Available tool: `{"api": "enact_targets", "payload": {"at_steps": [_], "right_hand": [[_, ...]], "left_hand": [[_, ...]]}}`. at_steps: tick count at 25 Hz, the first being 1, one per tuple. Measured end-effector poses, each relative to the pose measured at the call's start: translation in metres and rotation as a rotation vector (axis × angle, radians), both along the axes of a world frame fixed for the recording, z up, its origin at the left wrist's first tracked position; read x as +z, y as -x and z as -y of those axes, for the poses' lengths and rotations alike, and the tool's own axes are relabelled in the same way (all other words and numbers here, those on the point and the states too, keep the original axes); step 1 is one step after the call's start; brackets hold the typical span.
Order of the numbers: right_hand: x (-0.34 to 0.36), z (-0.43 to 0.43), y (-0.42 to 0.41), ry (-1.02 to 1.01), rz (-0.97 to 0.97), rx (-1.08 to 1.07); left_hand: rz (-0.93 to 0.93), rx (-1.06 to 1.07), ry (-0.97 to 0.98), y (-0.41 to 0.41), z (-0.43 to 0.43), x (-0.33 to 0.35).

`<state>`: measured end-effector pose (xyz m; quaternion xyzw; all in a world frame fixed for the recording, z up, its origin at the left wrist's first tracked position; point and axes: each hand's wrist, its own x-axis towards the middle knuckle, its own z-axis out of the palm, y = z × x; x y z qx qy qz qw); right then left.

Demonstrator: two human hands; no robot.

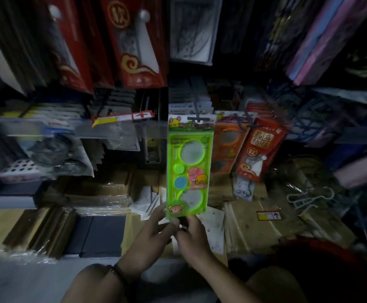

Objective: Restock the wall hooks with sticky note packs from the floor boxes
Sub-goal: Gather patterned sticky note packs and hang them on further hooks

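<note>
Dim, blurred shelves hard to make out, green pack (pixel 189 169) hung on a wall hook (pixel 196 110), left hand (pixel 149 237) and right hand (pixel 192 235) pinched its bottom edge, fingers curled.

Both forearms reach forward, the left hand (pixel 149 232) and right hand (pixel 192 235) meeting at centre, fingers curled in a pinch; a dark band circles the left wrist.

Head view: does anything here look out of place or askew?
Yes. The pack on the hook, with both hands at its bottom edge, is a green stencil-ruler set, not sticky notes. To its right, a red pack hangs tilted against an orange one. The frame is dim and blurred.
</note>
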<state>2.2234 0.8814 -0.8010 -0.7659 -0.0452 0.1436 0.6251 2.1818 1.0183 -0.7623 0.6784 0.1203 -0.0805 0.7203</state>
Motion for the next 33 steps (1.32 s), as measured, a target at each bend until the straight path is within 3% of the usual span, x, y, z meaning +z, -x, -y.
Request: {"api": "enact_targets", "payload": {"at_steps": [5, 12, 16, 22, 28, 33], "right_hand": [[0.024, 0.0, 0.039, -0.117, -0.078, 0.049], [0.068, -0.018, 0.062, 0.1, 0.188, 0.094], [0.109, -0.025, 0.063, -0.105, 0.145, -0.034], [0.211, -0.003, 0.061, -0.312, 0.261, -0.04], [0.334, 0.03, 0.038, -0.325, 0.418, 0.115], [0.415, 0.039, 0.029, -0.324, 0.591, 0.038]], "left_hand": [[-0.02, 0.163, -0.045, 0.028, 0.0, 0.017], [0.072, 0.278, 0.032, 0.071, -0.029, 0.058], [0.189, 0.374, 0.043, 0.087, -0.034, 0.099], [0.349, 0.358, 0.021, 0.082, -0.032, 0.186], [0.513, 0.266, 0.039, 0.059, -0.02, 0.29], [0.638, 0.2, -0.011, 0.039, -0.013, 0.37]]}}
